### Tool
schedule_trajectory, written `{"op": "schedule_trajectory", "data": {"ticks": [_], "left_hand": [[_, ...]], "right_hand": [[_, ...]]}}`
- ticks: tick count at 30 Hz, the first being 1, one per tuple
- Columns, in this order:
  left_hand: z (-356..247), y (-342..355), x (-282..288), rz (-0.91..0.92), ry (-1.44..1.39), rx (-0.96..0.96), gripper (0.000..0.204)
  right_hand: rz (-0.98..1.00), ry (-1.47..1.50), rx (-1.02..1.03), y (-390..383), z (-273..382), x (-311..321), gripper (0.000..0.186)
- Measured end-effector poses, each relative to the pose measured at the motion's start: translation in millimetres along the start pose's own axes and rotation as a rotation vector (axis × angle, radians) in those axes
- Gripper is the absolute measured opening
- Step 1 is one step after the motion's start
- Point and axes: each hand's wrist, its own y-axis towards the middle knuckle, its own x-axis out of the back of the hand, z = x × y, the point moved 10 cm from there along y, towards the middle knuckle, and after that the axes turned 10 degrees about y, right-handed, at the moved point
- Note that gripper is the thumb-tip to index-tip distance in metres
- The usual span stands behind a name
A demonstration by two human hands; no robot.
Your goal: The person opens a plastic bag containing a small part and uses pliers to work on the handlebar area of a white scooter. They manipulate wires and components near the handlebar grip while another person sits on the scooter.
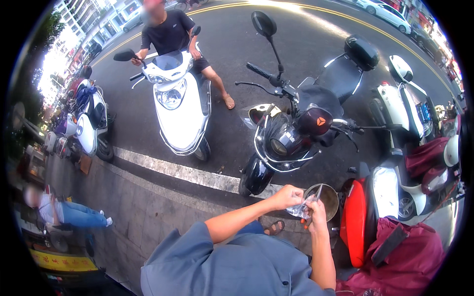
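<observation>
My left hand [289, 197] is closed, its fingertips pinching a crumpled piece of clear plastic [297, 211], which looks like a small bag. Close beside it, my right hand [318, 213] is closed round a slim tool with a grey metal tip [319, 190] pointing away from me. Bits of orange show below that hand, apparently the tool's handle ends. The plastic also touches the right fingers; whether anything is inside it I cannot make out. Beyond and below both hands is a round metal basin [332, 197], partly covered by them.
A black motorcycle [284, 143] stands just ahead. To my right are a red scooter part [353, 222] and a maroon cloth [414, 261]. A person in dark clothes [168, 34] sits on a white scooter [180, 111]. Another person [74, 212] is at far left.
</observation>
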Motion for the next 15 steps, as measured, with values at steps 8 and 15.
{"op": "schedule_trajectory", "data": {"ticks": [8, 15], "left_hand": [[-10.4, -11.4, 10.6, 0.000, -0.192, 0.071, 0.036], [-14.1, -22.8, 49.3, -0.379, -0.037, 0.116, 0.041]], "right_hand": [[0.082, -0.179, 0.057, -1.8, 22.3, -43.5, 0.004], [0.203, -0.664, 0.221, 1.7, 50.6, -79.9, 0.018]]}}
